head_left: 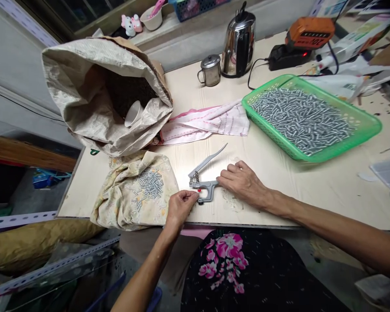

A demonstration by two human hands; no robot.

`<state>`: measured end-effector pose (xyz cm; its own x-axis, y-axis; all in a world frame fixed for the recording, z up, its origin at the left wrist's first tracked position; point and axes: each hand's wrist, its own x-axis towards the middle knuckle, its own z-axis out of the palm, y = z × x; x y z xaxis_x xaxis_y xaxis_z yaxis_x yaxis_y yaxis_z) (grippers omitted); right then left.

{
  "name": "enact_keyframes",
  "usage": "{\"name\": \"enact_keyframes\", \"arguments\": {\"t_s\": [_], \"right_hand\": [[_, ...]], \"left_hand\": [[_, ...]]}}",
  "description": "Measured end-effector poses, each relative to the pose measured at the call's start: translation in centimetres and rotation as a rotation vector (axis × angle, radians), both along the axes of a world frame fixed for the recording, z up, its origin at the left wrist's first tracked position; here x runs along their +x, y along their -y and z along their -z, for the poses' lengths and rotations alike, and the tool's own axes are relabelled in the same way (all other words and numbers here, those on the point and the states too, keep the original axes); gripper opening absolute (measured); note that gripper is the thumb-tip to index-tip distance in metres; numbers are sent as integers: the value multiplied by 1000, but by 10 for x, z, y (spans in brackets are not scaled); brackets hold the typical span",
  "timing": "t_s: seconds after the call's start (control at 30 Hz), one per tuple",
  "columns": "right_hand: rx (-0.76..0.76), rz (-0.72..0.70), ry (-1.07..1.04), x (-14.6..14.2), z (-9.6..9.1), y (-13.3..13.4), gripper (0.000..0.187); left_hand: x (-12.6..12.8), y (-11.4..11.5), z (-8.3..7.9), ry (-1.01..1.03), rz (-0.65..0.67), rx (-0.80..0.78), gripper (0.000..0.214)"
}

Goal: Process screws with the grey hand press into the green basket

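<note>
Grey snap pliers (210, 187) stand near the table's front edge, their upper handle raised at a slant and a spring below it. My right hand (242, 180) is closed around the lower handle. At the jaw, by a small red part, the fingers of my left hand (181, 207) are pinched together; whatever lies between them is too small to make out. Left of that hand, a pile of small metal pins (150, 184) rests on a crumpled yellowish floral cloth (117, 190). A green plastic basket (338, 158) at the right holds many similar pins.
A large open sack (61, 69) with a white cup (134, 113) inside stands back left. Behind the pliers lies a pink-and-white towel (208, 123). Farther back are a lidded metal mug (211, 71), a kettle (238, 43) and an orange battery (310, 33) on a charger (287, 58).
</note>
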<state>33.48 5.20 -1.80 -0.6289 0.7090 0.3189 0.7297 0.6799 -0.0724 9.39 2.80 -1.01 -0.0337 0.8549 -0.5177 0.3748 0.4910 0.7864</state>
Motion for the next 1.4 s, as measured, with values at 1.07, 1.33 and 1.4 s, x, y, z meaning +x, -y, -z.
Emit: {"name": "enact_keyframes", "arguments": {"t_s": [1.07, 1.33, 1.4], "right_hand": [[-109, 11, -42, 1, 10, 0, 22], [-276, -13, -94, 2, 3, -8, 17], [-245, 6, -85, -1, -3, -17, 15]], "left_hand": [[8, -19, -21, -7, 204, -327, 33], [15, -8, -17, 21, 67, -323, 29], [16, -6, -17, 17, 71, -315, 28]]}}
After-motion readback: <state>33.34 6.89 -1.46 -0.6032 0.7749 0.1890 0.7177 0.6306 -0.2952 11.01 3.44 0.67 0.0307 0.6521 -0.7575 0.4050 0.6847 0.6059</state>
